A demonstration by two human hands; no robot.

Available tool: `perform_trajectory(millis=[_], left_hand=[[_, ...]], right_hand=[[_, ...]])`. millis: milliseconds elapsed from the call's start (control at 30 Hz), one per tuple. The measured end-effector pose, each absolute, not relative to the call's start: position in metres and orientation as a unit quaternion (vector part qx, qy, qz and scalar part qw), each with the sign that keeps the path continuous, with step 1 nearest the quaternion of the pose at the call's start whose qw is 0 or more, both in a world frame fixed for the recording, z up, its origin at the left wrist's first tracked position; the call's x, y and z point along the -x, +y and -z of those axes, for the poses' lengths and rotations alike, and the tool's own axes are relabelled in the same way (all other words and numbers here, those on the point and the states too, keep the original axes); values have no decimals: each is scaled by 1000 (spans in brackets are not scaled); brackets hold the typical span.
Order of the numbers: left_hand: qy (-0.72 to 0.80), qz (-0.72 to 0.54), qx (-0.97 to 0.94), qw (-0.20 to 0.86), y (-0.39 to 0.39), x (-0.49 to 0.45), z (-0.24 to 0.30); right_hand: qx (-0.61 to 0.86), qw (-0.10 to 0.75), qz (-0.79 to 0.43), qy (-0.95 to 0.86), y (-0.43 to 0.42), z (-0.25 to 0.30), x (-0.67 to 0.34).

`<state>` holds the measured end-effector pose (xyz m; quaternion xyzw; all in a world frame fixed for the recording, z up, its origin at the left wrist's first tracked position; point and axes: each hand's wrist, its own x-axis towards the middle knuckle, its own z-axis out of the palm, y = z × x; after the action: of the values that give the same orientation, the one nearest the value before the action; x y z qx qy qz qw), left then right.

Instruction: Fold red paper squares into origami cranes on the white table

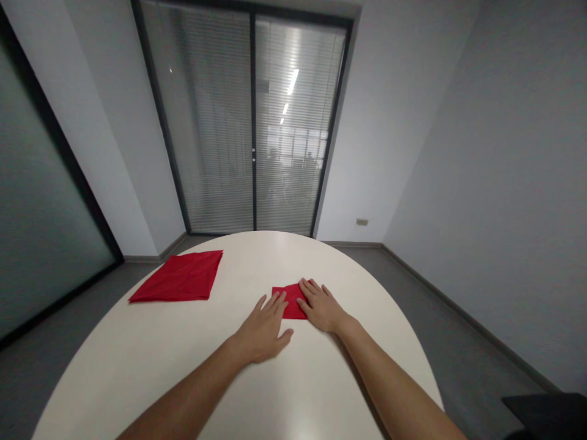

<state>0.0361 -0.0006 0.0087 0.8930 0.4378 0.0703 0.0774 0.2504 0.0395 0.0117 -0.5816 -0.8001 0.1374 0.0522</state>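
The small red cloth (294,304) lies under the spread fingers of the right hand (322,307) and at the parted fingertips of the left hand (263,333), where uneven sideways pressure could crease or skew it.

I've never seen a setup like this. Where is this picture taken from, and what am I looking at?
There's no machine here: a camera worn on a person's head looks forward and down at their two bare hands. Before them is a round white table. The right hand lies flat over part of a small red cloth. The left hand is open, its fingertips over that cloth's left side; whether they press on it is unclear. Neither hand grips anything. Farther off, to the left, lies a larger red cloth.
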Motion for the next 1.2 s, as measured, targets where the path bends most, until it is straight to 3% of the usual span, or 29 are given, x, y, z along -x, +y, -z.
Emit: perform_trajectory(millis=[267,700,933,1200], left_hand=[[402,-86,-908,88,4,-35,-9],[441,-107,-886,96,6,-32,-3],[445,-109,-885,82,14,-25,-4],[415,-128,-899,53,30,-5,-5]], right_hand=[[475,93,-152,-862,32,-12,-241],[610,63,-125,-780,44,-8,-257],[480,86,-148,-860,35,-20,-248],[501,59,-155,-850,37,-16,-250]])
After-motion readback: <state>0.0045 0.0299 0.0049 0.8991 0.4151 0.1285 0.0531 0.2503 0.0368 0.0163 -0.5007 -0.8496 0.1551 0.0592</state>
